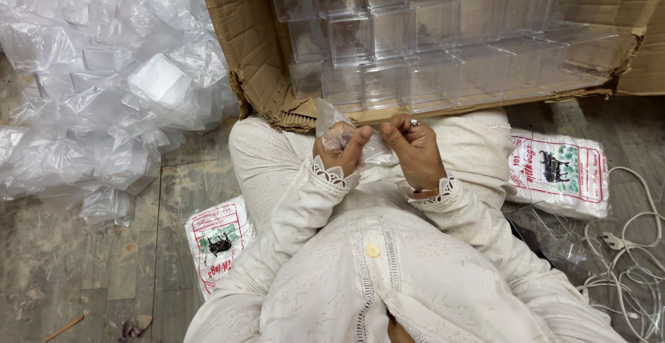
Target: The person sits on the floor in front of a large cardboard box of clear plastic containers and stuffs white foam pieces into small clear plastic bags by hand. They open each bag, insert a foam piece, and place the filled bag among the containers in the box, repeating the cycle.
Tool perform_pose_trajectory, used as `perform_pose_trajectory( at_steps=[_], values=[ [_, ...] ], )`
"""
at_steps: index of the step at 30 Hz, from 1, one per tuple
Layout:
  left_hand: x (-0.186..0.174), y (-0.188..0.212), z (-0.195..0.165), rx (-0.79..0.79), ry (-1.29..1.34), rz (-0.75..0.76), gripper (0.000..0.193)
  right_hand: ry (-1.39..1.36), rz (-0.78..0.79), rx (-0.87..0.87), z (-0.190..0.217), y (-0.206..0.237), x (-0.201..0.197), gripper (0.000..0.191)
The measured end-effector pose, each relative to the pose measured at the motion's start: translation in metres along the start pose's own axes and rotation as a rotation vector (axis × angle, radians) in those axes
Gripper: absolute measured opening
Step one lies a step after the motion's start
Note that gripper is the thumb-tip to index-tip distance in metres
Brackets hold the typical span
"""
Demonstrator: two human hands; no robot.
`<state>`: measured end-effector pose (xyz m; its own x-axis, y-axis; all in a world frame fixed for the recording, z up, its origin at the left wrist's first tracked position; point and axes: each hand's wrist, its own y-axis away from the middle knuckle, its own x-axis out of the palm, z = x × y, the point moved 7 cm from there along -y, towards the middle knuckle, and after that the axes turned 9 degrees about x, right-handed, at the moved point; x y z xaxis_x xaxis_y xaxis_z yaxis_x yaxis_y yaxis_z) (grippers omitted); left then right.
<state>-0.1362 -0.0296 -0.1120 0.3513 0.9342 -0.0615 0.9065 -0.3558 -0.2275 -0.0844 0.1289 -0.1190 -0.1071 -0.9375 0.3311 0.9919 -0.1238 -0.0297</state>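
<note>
1. Cream embroidered clothing with lace cuffs and a pale yellow button (pixel 373 251) fills the foreground, worn by a person seated on a worn floor.
2. Both hands meet over the lap: the left hand (pixel 339 150) and the right hand (pixel 414 150), which wears a ring, pinch a small clear plastic bag (pixel 331 118) between thumbs and fingers, fingers closed on its film.
3. Just beyond the hands, a torn cardboard box (pixel 258 59) holds rows of clear plastic boxes (pixel 429 38).
4. A heap of filled clear bags (pixel 104 80) lies to the left.
5. Printed packs of bags (pixel 558 172) rest on either side, with white cables (pixel 634 246) at right.
</note>
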Motion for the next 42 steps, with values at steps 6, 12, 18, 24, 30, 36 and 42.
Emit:
perform_pose_trajectory(
  at_steps=[6, 12, 18, 24, 30, 36, 42],
  values=[
    [0.011, 0.006, -0.013, -0.027, -0.135, 0.266, 0.045, -0.276, 0.035, 0.024, -0.001, -0.002, 0.002, 0.015],
    [0.012, 0.040, 0.017, -0.817, 0.626, 0.197, 0.067, 0.163, 0.154, -0.099, 0.019, 0.013, 0.018, 0.017],
    [-0.007, 0.041, 0.057, -0.052, 0.257, 0.620, 0.075, 0.818, 0.655, -0.464, 0.006, 0.052, 0.103, 0.029],
    [0.053, -0.014, 0.119, -0.460, 0.624, 0.813, 0.044, 0.889, 0.961, -0.293, -0.018, 0.055, 0.137, 0.031],
    [0.021, -0.049, 0.079, -0.314, 0.598, 0.314, 0.035, 0.824, 0.943, -0.268, -0.026, 0.048, 0.136, 0.030],
    [-0.002, -0.053, 0.052, -0.170, 0.364, 0.099, 0.031, 0.656, 0.807, -0.214, -0.012, 0.037, 0.119, 0.025],
    [-0.011, -0.039, 0.025, 0.009, 0.250, 0.127, 0.033, 0.180, 0.107, -0.254, 0.042, -0.028, 0.027, 0.059]
  ],
)
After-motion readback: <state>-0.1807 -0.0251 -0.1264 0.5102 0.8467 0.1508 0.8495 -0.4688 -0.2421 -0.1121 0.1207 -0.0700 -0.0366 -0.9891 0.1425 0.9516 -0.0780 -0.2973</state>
